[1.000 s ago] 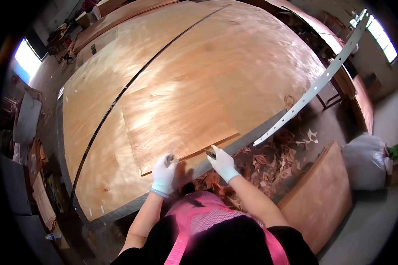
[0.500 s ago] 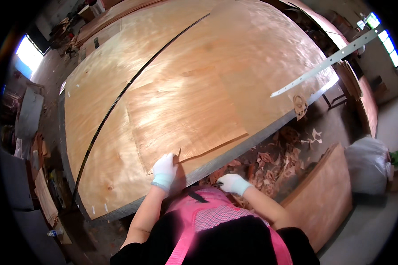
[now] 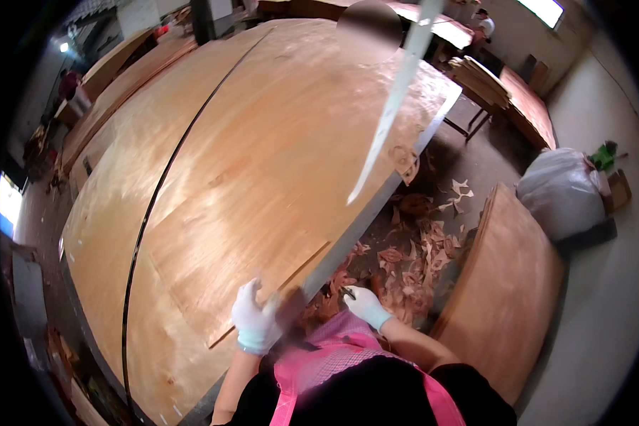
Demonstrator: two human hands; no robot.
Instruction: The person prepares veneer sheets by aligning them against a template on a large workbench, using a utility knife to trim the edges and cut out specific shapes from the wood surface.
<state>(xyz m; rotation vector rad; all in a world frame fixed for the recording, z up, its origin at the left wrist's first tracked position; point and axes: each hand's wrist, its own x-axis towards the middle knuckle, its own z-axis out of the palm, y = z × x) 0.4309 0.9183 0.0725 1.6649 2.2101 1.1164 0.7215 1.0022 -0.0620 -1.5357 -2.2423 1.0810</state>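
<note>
Thin reddish-brown wood veneer (image 3: 263, 163) covers the whole wide desk (image 3: 376, 213), sheet beside sheet, with a dark narrow gap (image 3: 156, 199) curving from the far side to the near left where two sheets do not quite meet. At the near edge the left hand (image 3: 254, 323), in a white glove, lies on the veneer next to a loose narrow strip (image 3: 277, 295) that runs slantwise toward the desk's edge; its fingers look curled down onto the sheet, seemingly to pin it flat, though blur hides whether they pinch the strip itself. The right hand (image 3: 364, 305), also gloved, hangs just off the desk's near edge above the floor, fingers bent around a small dark object that is too small to make out. A long pale straightedge (image 3: 390, 106) slants across the far right of the view, its tip over the desk's right edge; what holds it is out of sight. Curled veneer scraps (image 3: 412, 263) litter the floor right below that edge, where trimmed offcuts would naturally drop. Farther right lean a stacked board pile (image 3: 504, 291) and a stuffed white sack (image 3: 561, 192).
</note>
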